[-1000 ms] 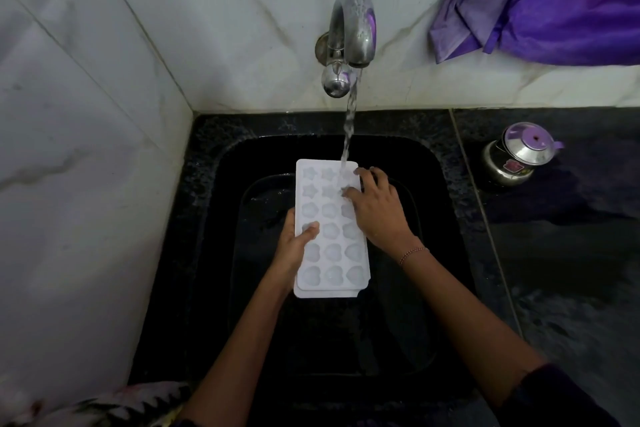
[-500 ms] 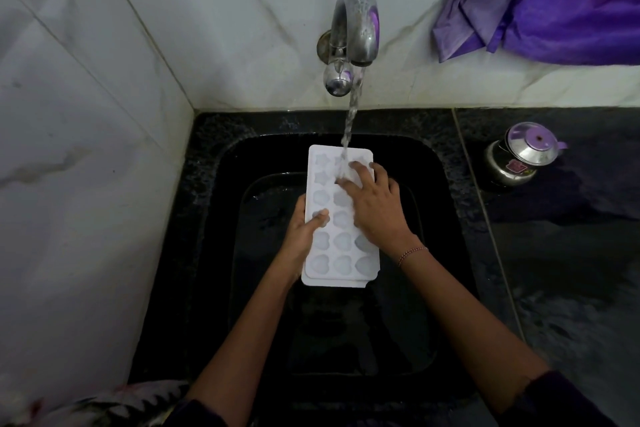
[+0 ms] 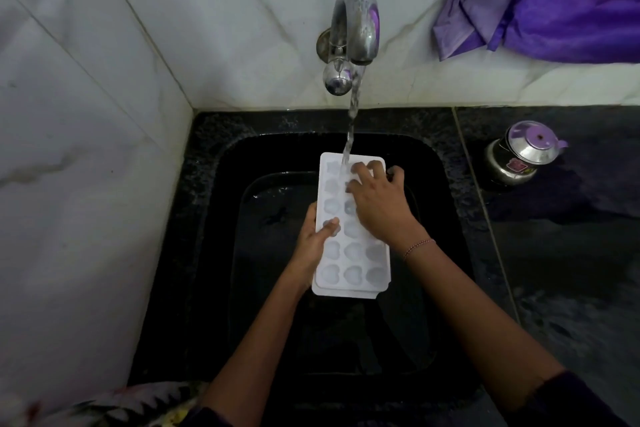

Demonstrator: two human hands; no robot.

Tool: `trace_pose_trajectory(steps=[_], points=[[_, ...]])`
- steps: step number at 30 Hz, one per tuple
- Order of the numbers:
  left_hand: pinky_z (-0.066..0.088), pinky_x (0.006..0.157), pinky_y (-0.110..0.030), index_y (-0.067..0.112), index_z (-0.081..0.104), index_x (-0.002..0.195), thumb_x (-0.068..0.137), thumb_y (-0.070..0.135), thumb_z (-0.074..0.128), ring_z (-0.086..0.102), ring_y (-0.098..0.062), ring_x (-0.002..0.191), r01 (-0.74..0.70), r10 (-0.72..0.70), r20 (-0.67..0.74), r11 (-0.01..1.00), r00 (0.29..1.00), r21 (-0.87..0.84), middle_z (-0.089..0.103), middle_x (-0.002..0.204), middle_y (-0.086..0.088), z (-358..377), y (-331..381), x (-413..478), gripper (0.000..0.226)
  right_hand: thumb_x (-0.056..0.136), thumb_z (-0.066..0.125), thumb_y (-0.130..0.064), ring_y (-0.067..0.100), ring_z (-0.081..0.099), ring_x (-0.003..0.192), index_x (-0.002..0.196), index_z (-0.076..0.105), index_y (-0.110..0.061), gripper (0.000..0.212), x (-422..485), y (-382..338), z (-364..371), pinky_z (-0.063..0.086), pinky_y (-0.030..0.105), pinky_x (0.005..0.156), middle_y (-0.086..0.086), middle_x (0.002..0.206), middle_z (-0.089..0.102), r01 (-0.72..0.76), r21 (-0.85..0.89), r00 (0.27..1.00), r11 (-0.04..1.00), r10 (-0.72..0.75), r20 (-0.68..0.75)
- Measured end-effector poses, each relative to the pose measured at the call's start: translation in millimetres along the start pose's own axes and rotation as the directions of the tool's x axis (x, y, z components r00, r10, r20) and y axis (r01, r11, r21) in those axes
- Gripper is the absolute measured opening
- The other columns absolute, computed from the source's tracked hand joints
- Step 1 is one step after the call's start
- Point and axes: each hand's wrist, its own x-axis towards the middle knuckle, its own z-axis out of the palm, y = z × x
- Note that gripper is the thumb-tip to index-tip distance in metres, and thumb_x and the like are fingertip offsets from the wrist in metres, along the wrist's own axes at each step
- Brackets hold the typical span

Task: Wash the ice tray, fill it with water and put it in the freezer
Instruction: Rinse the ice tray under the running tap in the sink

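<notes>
Water (image 3: 350, 128) runs from the tap (image 3: 355, 21) at the upper centre of the frame and lands on the far end of the ice tray (image 3: 351, 255), which is held level over the black sink (image 3: 446, 218) in the middle of the frame, probably so each cell gets flushed in turn; the left hand (image 3: 313, 243) grips the tray's left edge, thumb on top in one of the cells and fingers out of sight beneath, which serves to steady it against the rubbing; the right hand (image 3: 379, 204) lies spread wide over the far cells, fingertips pressing into them and holding nothing, the outermost finger past the tray's right edge; this looks like the washing step, with filling and the freezer not yet begun; a steel pot (image 3: 519, 158) stands on the dark desk (image 3: 571, 270) at the right, and a purple cloth (image 3: 554, 0) hangs at the upper right.

Against the frame a second ago, the stream now strikes the middle of the far row rather than the right column; the right hand has worked toward the far end and its fingers are splayed wider; the left hand's grip is unchanged, thumb in the same cell.
</notes>
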Motion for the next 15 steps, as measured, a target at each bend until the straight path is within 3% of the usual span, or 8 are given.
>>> trace_pose_trajectory(steps=[4,7,10,13,15], points=[[0.050,0.095,-0.051,0.034,0.054,0.115,0.093,0.018,0.057,0.061,-0.033,0.112,-0.025,0.024,-0.016,1.000,1.000,-0.009,0.063,0.120,-0.008,8.5,0.9,3.3,0.028,0.082,0.056,-0.021,0.026,0.050,0.104,0.104,0.061,-0.014,0.024,-5.1,-11.0,7.4,0.038,0.043,0.082,0.006,0.119,0.054,-0.094,-0.001,0.973,0.996,0.092,-0.211],[0.053,0.091,-0.046,0.032,0.051,0.124,0.094,0.017,0.056,0.061,-0.030,0.112,-0.011,0.011,-0.016,1.000,1.000,-0.026,0.061,0.124,-0.007,7.1,1.1,3.8,0.034,0.076,0.058,-0.022,0.026,0.048,0.102,0.106,0.061,-0.019,0.030,-6.9,-8.6,13.3,0.041,0.042,0.078,0.006,0.116,0.056,-0.088,0.064,0.934,0.994,0.105,-0.341],[0.056,0.086,-0.042,0.034,0.050,0.123,0.094,0.012,0.054,0.064,-0.027,0.106,0.004,-0.003,0.025,0.999,1.000,-0.043,0.064,0.120,-0.008,10.8,-2.2,-0.5,0.036,0.070,0.069,-0.025,0.029,0.050,0.105,0.104,0.066,-0.024,0.034,-5.7,-11.8,11.1,0.042,0.044,0.081,0.007,0.118,0.056,-0.054,0.003,0.955,0.999,0.053,-0.291],[0.058,0.071,-0.032,0.031,0.047,0.127,0.095,0.012,0.053,0.069,-0.017,0.091,0.031,-0.028,0.062,0.999,0.998,-0.045,0.067,0.108,-0.003,12.9,-4.0,-4.2,0.038,0.081,0.060,-0.024,0.030,0.049,0.104,0.109,0.066,-0.021,0.029,-4.7,-15.5,11.3,0.039,0.042,0.081,0.008,0.118,0.052,-0.073,0.009,0.977,0.997,0.073,-0.201],[0.058,0.069,-0.030,0.025,0.047,0.130,0.095,0.011,0.053,0.070,-0.014,0.086,0.026,-0.023,0.058,0.999,0.998,-0.041,0.068,0.104,-0.002,9.5,-3.5,-5.6,0.038,0.081,0.060,-0.021,0.029,0.050,0.095,0.107,0.067,-0.022,0.027,-5.5,-14.2,12.7,0.040,0.040,0.075,0.007,0.109,0.054,-0.055,0.029,0.970,0.998,0.060,-0.234]])
